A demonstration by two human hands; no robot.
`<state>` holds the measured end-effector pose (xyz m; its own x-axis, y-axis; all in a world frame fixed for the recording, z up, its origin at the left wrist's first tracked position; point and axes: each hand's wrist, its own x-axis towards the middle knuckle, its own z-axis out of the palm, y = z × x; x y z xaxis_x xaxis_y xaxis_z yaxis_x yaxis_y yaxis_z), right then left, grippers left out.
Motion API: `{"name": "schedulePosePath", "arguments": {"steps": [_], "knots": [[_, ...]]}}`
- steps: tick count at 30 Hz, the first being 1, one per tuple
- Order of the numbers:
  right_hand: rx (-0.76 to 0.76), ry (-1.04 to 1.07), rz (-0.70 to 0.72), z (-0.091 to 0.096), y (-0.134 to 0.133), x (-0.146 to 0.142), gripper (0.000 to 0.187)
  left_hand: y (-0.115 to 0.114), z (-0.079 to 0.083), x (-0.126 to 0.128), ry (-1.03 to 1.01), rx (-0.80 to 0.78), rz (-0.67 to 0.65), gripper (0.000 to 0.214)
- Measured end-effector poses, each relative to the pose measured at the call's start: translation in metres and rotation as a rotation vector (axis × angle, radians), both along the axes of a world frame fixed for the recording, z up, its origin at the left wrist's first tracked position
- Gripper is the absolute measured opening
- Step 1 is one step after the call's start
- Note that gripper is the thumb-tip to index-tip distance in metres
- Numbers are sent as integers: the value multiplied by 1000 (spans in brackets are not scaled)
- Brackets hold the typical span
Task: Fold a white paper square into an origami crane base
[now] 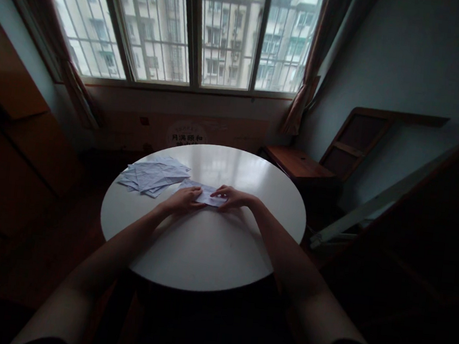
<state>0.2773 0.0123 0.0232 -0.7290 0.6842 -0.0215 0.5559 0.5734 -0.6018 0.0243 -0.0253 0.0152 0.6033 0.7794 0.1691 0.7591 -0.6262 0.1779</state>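
Note:
A small pale sheet of paper (207,196) is held between my two hands near the middle of the white round table. My left hand (185,199) grips its left end, with the thumb on top. At the right end, my right hand (230,197) has curled fingers closed on the paper. Part of the sheet is hidden by the fingers, and any print on it is too small to read. Just beyond my left hand lies a loose, overlapping pile of similar papers (153,175).
The round white table (200,256) has a glossy top. Behind it stands a cardboard panel (234,131) with printed characters, below a barred window. A low wooden piece of furniture (298,163) is at the right, and wooden cabinets (39,146) line the left.

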Motion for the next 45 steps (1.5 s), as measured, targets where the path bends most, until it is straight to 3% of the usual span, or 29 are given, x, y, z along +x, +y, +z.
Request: {"name": "schedulePosePath", "arguments": {"steps": [6,12,21,45], "knots": [[15,41,0,-5,4,0,55,3,-4,-1,24,11,-2,55],[9,95,-12,-4,6,-1,31,4,-5,-2,-11,2,-12,46],[200,12,-206,-7,7,1,29,6,-6,-3,-60,-12,-14,46],[254,-160,-239,0,-2,-6,35,7,-8,-4,-15,-26,-2,53]]}}
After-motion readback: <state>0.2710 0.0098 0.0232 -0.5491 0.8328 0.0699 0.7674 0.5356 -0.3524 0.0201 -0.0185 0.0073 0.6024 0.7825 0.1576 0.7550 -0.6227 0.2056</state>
